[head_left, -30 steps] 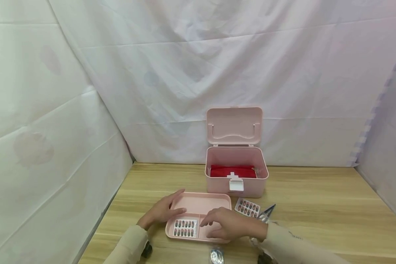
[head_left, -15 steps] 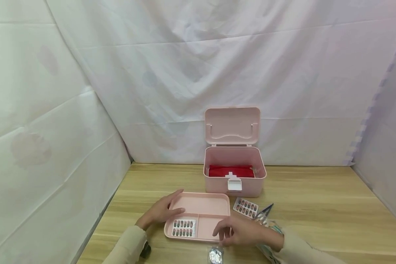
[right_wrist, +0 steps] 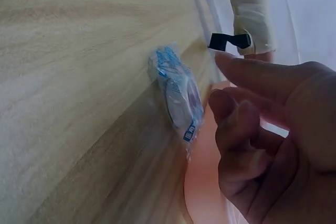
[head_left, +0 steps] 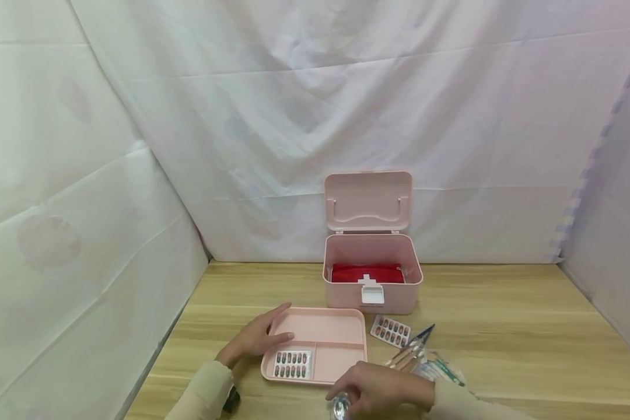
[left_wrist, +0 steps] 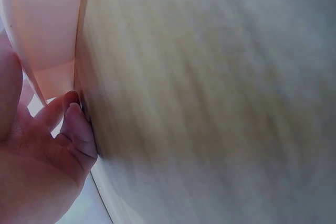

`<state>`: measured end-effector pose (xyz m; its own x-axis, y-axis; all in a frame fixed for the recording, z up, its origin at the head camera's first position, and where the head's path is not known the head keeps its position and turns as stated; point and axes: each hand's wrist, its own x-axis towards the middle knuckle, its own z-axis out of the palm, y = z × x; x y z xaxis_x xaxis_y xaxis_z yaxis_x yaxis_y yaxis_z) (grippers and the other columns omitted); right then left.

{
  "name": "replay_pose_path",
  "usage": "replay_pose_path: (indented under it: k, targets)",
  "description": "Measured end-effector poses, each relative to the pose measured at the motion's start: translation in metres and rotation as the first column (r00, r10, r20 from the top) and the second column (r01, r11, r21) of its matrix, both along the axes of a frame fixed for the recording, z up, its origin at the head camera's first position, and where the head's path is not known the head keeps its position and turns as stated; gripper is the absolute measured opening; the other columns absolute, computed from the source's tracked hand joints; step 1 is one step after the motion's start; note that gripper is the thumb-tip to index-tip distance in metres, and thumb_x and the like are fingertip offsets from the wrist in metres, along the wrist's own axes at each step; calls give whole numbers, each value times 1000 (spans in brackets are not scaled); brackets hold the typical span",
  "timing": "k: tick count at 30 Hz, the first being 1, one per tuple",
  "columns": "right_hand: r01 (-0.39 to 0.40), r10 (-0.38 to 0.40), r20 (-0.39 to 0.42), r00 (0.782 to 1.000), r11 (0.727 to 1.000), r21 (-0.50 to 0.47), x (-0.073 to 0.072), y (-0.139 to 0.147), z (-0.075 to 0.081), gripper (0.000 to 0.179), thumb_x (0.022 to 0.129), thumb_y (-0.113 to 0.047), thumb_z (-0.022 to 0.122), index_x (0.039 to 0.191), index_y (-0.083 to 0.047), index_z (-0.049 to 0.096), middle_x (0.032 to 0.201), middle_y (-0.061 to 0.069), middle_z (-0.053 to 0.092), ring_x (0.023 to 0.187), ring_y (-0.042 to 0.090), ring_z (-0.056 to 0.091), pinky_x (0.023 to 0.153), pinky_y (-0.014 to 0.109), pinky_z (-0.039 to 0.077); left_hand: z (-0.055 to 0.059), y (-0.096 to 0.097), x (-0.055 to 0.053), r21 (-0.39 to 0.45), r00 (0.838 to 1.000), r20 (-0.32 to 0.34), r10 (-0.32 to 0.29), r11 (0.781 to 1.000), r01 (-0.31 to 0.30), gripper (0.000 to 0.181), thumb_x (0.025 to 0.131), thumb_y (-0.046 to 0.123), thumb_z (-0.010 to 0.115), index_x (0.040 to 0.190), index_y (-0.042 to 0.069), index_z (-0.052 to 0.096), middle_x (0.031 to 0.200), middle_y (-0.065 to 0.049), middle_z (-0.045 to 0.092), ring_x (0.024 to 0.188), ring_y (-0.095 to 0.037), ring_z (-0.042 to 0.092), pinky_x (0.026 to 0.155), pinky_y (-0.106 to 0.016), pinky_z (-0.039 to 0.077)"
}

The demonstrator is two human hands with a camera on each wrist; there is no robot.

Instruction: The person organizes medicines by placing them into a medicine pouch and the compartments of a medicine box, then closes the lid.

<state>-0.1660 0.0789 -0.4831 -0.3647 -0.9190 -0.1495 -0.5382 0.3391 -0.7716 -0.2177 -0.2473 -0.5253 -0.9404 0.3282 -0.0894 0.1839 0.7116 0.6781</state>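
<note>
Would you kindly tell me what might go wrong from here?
The small packet has loose, glossy film that might slip from the right hand if lifted. The right sleeve, close to the plastic-wrapped items, could drag them. The hand is also near the pink tray, so a knock could slide the blister pack lying in its near-left compartment.

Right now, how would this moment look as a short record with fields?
Left hand: holds the left end of the pink tray
Right hand: close to the clear packet, not gripping it
In tray: blister pack, near-left compartment
Right of tray: second blister pack, on the table
Pink box: lid up, red pouch inside
</note>
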Motion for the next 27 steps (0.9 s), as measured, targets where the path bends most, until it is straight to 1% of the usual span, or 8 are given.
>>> replay_pose_path:
  k: [3, 8, 12, 16, 19, 21, 25, 27]
  targets:
    - [25, -21, -67, 998, 998, 57, 4, -2, -1, 40, 88, -12, 73, 127, -19, 69, 65, -14, 51, 57, -6, 43, 49, 15, 42, -1, 0, 0, 0, 1000, -1, -1, 1000, 1, 79, 91, 50, 67, 155, 20, 34, 156, -14, 38, 143, -39, 35, 114, -61, 28]
    - [70, -59, -114, 992, 993, 96, 8, -4, -7, 42, 86, -13, 73, 126, -23, 69, 68, -17, 53, 58, -5, 45, 49, 17, 42, -2, 0, 0, 3, 1000, -3, -2, 1000, 2, 78, 91, 50, 67, 155, 20, 34, 156, -15, 38, 142, -39, 35, 114, -61, 28]
    - [100, -77, -204, 976, 989, 108, 11, -6, -11, 46, 82, -18, 78, 127, -24, 69, 67, -19, 53, 57, -4, 45, 49, 16, 41, -3, 0, -1, 0, 1000, -8, -4, 1000, 4, 78, 91, 50, 67, 155, 20, 34, 156, -15, 38, 142, -39, 36, 114, -60, 29]
    - [114, -79, -257, 963, 986, 125, 13, -8, -11, 50, 80, -23, 81, 129, -23, 67, 68, -19, 55, 57, -3, 45, 50, 17, 40, -2, -1, -1, -5, 1000, -14, -8, 1000, 7, 78, 91, 51, 67, 155, 20, 34, 155, -15, 39, 142, -39, 36, 114, -61, 29]
    - [115, -75, -265, 961, 984, 139, 14, -9, -10, 43, 81, -29, 81, 122, -23, 69, 75, -19, 59, 62, -4, 47, 54, 17, 43, -1, -1, -1, -6, 1000, -11, -4, 1000, 4, 78, 91, 51, 67, 155, 20, 35, 155, -15, 39, 142, -39, 36, 114, -61, 29]
    - [122, -72, -292, 954, 980, 159, 14, -10, -9, 37, 80, -32, 80, 115, -24, 70, 79, -20, 59, 65, -3, 48, 58, 17, 44, 0, 0, 0, -3, 1000, -9, -1, 1000, 1, 78, 91, 50, 67, 155, 19, 35, 155, -16, 39, 142, -40, 36, 114, -61, 29]
    - [154, -86, -318, 944, 969, 195, 15, -12, -9, 31, 80, -39, 80, 107, -27, 70, 74, -20, 56, 63, -2, 47, 56, 18, 42, 0, 1, 1, 0, 1000, -4, -1, 1000, 1, 78, 91, 49, 67, 155, 19, 34, 156, -15, 38, 142, -39, 36, 114, -61, 29]
    - [157, -87, -352, 932, 972, 174, 16, -12, -10, 31, 79, -43, 80, 104, -27, 71, 72, -21, 56, 61, -3, 47, 55, 17, 41, 0, 1, 1, 3, 1000, -1, -1, 1000, 1, 78, 91, 48, 68, 155, 19, 34, 156, -15, 38, 142, -39, 36, 114, -61, 28]
